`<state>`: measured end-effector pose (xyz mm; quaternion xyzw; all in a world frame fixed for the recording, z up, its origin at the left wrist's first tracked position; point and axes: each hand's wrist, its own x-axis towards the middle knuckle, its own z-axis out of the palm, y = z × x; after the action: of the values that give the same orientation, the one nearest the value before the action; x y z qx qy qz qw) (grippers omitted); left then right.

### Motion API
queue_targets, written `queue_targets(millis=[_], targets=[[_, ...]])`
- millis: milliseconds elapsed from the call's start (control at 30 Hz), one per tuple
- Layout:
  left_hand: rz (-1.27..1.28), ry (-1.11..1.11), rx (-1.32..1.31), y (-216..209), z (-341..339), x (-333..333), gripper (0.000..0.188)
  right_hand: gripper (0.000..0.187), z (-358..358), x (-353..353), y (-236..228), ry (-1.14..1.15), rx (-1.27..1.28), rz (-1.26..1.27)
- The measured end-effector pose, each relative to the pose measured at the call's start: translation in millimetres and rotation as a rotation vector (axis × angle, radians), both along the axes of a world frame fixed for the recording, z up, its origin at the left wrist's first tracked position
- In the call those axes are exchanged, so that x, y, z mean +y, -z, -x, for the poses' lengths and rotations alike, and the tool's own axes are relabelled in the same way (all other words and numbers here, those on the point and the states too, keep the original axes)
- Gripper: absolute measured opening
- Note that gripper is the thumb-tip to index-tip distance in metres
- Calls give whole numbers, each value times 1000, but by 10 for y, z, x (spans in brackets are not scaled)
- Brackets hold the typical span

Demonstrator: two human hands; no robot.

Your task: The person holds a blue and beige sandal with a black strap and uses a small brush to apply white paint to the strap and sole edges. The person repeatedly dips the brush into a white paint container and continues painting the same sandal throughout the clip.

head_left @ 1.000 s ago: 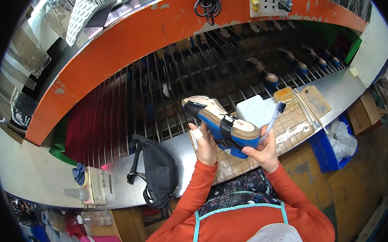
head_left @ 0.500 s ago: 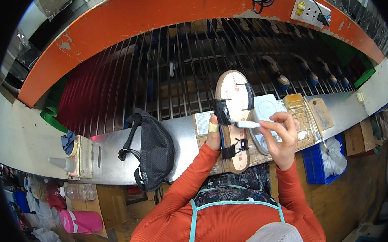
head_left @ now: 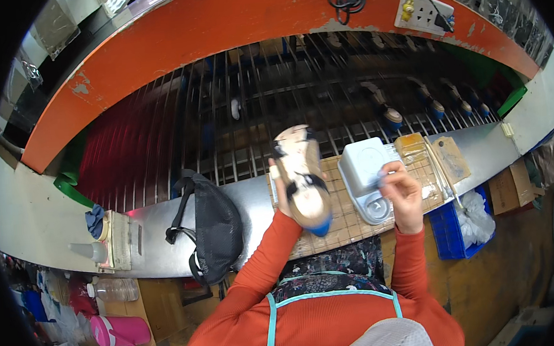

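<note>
My left hand (head_left: 280, 189), a pale wrap round its thumb, grips a sandal (head_left: 304, 200) by its left edge. The sandal has a light insole, dark straps and a blue patch at its near end, and is blurred by motion. Close to the right side of a pale grey-white container (head_left: 364, 163), my right hand (head_left: 404, 193) is closed in a pinch. Whatever is between its fingertips is too small and blurred to name. Just in front of the container, a round recess (head_left: 376, 208) shows in its pale base.
A gridded board (head_left: 339, 233) lies under the container, with a yellow-brown block (head_left: 411, 147) and thin sticks (head_left: 440, 168) to the right. A black mesh bag (head_left: 216, 225) rests on the metal ledge. Beyond are metal bars (head_left: 223, 132) with several shoes (head_left: 391, 119). A blue crate (head_left: 451, 231) stands lower right.
The sandal has moved left and nearer, and turned in my left hand. The white stick-like tool in my right hand no longer shows plainly. The container, partly hidden before, is now in full sight.
</note>
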<state>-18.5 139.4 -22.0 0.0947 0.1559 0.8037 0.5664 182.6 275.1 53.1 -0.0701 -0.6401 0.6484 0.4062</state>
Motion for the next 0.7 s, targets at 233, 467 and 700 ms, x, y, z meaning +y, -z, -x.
queue_targets(millis=[233, 467, 700], targets=[[132, 68, -402, 370, 506, 325, 96, 26, -563, 769, 1082, -302, 550, 906], [304, 103, -443, 446, 1006, 997, 104, 22, -698, 850, 1709, -286, 553, 952], [421, -188, -515, 545, 891, 1525, 80, 22, -667, 826, 1676, -235, 507, 975]])
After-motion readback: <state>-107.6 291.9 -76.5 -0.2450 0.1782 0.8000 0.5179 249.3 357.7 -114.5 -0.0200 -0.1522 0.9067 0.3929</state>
